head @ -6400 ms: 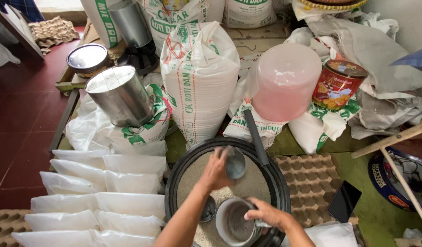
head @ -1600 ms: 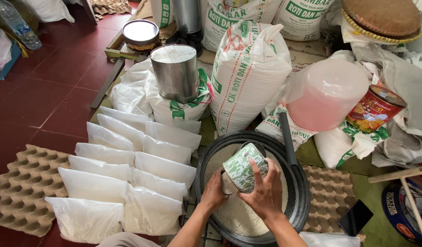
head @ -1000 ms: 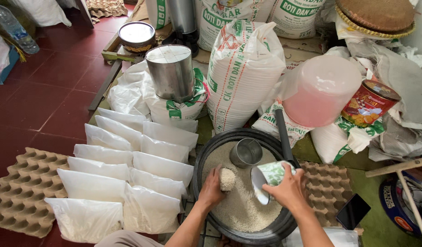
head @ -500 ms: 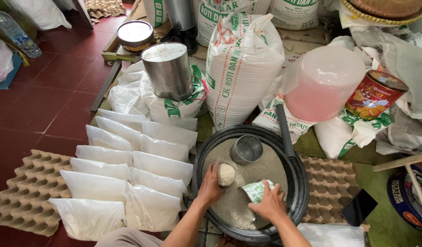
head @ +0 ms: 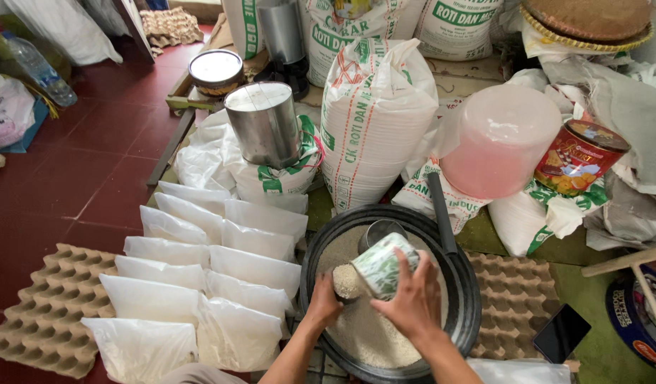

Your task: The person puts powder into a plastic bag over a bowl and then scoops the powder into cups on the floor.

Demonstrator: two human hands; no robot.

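Cup (head: 382, 264) tilts in right hand (head: 415, 302) over basin (head: 464, 299).

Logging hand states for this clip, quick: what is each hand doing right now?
Left hand: closed around a small container heaped with rice.
Right hand: closed on a green-patterned cup, tilted toward that container.

Left of the fingers, filled clear plastic bags (head: 200, 284) lie in rows on the red tiled floor (head: 72, 185), and a brown egg tray (head: 51, 306) lies beyond them. Above the fingers a tall woven sack (head: 374, 121) stands upright. Beside it, a steel canister (head: 264, 124) rests on a lower sack. Up and right of the fingers a pink translucent bucket (head: 498, 149) lies overturned, touching a red printed tin (head: 580, 156). Right of the fingers lies another egg tray (head: 516, 313), with a dark phone (head: 561, 333) on it.
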